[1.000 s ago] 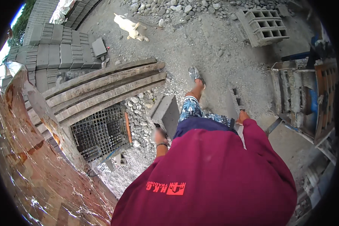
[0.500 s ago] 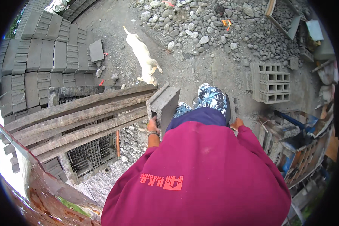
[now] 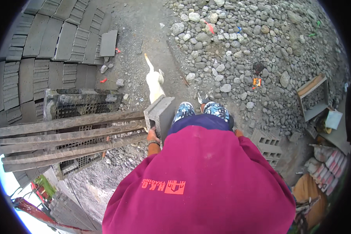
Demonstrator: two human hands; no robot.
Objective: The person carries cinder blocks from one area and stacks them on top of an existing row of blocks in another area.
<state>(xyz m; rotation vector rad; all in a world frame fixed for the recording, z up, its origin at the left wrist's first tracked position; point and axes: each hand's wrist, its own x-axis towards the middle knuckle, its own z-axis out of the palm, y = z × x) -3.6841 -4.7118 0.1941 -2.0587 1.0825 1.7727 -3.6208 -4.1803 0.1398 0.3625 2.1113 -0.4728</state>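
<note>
Beside my left leg hangs a grey concrete block [image 3: 164, 113], tilted. My left hand [image 3: 153, 136], with a bracelet at the wrist, is closed on its near end, fingers in the hollow. My right hand [image 3: 238, 133] is at my right side, mostly behind my maroon shirt [image 3: 206, 171]; its fingers are hidden and I cannot tell what it holds. Just beyond the block stands a white dog [image 3: 155, 82], its head hidden behind the block. My feet, in patterned trousers [image 3: 215, 110], are on the dirt ground, one ahead of the other.
Long wooden planks [image 3: 66, 137] lie left over dark grid-like frames [image 3: 82, 105]. Stacked concrete blocks [image 3: 39, 35] fill the far left. A heap of stones [image 3: 238, 50] spreads ahead and right. Hollow blocks [image 3: 267, 146] and a wooden frame [image 3: 314, 97] stand right.
The view has shifted forward and turned right, so the planks and right-hand blocks sit nearer. My feet have stepped. The dog has turned its body. The block stays in my left hand.
</note>
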